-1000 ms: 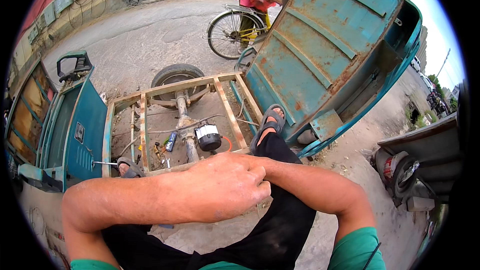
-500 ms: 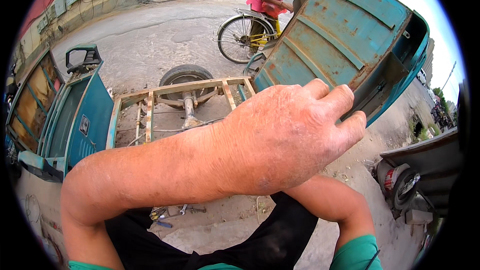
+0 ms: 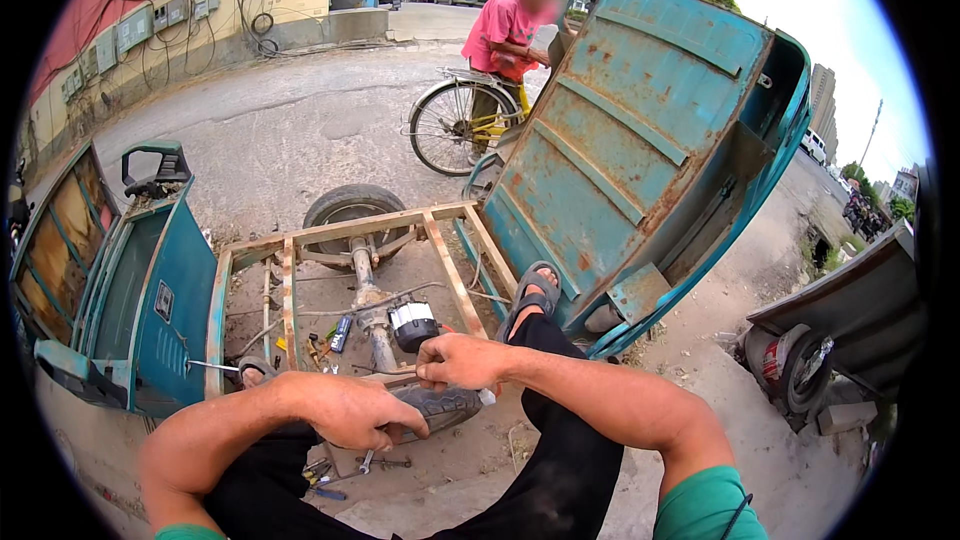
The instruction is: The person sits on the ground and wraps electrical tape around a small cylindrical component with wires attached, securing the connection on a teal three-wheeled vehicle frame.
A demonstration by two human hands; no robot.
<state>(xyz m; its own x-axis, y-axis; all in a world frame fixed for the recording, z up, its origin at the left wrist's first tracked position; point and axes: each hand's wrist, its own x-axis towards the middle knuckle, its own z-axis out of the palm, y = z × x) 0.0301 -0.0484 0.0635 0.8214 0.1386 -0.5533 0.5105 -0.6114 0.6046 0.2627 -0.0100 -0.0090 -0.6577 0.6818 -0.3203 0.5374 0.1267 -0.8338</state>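
My right hand (image 3: 465, 360) is closed, fingertips pressed together, beside the end of a thin brownish bar (image 3: 396, 378). What it pinches is too small to make out. Lower and to the left, my left hand (image 3: 360, 410) reaches over the near tyre (image 3: 440, 407) with its fingers apart, index stretched out; no object shows in it. Both hands are at the near side of a rusty vehicle frame (image 3: 355, 252). Beyond them, a black-and-silver motor (image 3: 412, 324) sits on the axle (image 3: 374, 317).
A teal, rust-marked cargo body (image 3: 640, 130) leans at the right. Teal panels (image 3: 165, 290) stand at the left. Small tools (image 3: 340, 333) and wrenches (image 3: 368, 462) lie on the ground. A person (image 3: 500, 35) in pink stands by a yellow bicycle (image 3: 465, 125). Another wheel (image 3: 350, 210) is at the far side.
My left arm, which crossed the view in front of the cargo body, has come back down to the left. My right hand and the motor now show. The view has tilted up a little.
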